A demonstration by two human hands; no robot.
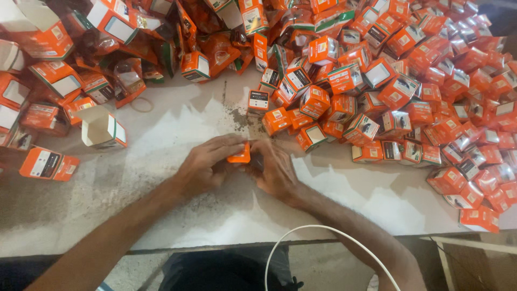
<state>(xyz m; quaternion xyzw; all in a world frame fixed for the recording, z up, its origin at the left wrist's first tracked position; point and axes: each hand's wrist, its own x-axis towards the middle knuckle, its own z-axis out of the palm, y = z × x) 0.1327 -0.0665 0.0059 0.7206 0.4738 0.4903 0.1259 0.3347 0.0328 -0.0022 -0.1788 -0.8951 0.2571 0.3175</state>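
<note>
Holding one small orange box (239, 155) between them, the left hand (207, 161) and the right hand (276, 170) meet at the middle of the counter (177, 129). Left grip: fingers closed on the box's left end, thumb under it. Right grip: fingers curled at the box's right end; whether they pinch it or only touch it cannot be told. Box sits just above the counter surface, near its front edge.

Counter surface: pale, whitish, scuffed, with a patch of dark specks (237, 116) just beyond the hands. A heap of small orange boxes (409, 81) covers the right and far side, reaching close to the right hand. Larger orange cartons and crumpled orange wrappers (107, 48) lie at the far left. One open white-lined carton (102, 129) stands alone left of the hands; a flat orange box (48, 164) lies nearer the left edge.

A white cable (323, 231) arcs across the right forearm. Dark floor shows below the counter's front edge.
</note>
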